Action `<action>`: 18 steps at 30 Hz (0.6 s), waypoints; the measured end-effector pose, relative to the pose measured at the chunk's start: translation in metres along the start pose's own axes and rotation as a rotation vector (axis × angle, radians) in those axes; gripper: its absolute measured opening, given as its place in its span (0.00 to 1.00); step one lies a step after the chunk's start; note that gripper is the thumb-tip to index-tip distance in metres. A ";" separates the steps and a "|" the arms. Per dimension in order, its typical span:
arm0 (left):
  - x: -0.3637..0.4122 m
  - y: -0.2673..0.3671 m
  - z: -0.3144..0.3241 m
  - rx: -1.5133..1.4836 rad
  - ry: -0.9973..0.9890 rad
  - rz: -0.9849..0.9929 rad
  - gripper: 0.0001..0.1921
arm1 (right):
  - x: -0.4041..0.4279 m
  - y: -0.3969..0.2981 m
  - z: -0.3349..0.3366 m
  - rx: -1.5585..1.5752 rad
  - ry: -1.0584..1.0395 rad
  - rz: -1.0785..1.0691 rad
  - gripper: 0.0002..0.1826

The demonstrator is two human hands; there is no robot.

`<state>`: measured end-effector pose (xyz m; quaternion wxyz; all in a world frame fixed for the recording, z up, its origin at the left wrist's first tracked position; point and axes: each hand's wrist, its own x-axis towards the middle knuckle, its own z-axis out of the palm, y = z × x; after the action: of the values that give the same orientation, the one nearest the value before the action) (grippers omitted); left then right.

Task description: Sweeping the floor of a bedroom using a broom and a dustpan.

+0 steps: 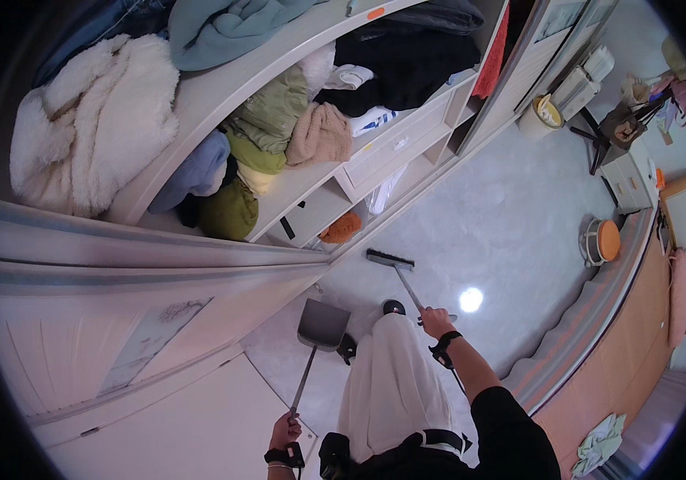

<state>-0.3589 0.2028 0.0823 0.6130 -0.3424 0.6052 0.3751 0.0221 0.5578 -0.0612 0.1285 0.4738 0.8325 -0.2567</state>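
My right hand (437, 323) grips the grey handle of a broom (392, 258). Its dark bristle head is near the floor in front of my feet, close to the base of the wardrobe. Lower down on the left, my left hand (286, 430) is closed around the handle of a long-handled dustpan (323, 323). The grey pan is beside my left shoe (347, 348), and no debris can be made out in it. My right shoe (394, 307) points toward the broom head. Both wrists wear black straps with small devices.
An open wardrobe (241, 114) holds folded clothes and a cream fleece (97, 126). Sliding door panels (157, 336) and a white surface (181, 420) flank my left. To the right are a bed (613, 336), a stool with an orange seat (608, 240), a drawer cabinet (628, 177) and a bin (538, 123).
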 end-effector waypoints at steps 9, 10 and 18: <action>0.003 -0.005 -0.008 -0.065 0.019 0.015 0.12 | -0.030 0.011 -0.027 0.087 0.110 0.173 0.23; 0.001 -0.006 -0.010 -0.087 0.001 0.009 0.12 | -0.030 0.011 -0.027 0.084 0.091 0.225 0.23; -0.002 0.004 -0.021 -0.088 -0.098 -0.071 0.14 | -0.012 0.020 -0.004 0.187 0.128 0.389 0.17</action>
<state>-0.3719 0.1865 0.0841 0.6390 -0.3716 0.5450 0.3957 0.0455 0.5597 -0.0585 0.0778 0.6506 0.7045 -0.2727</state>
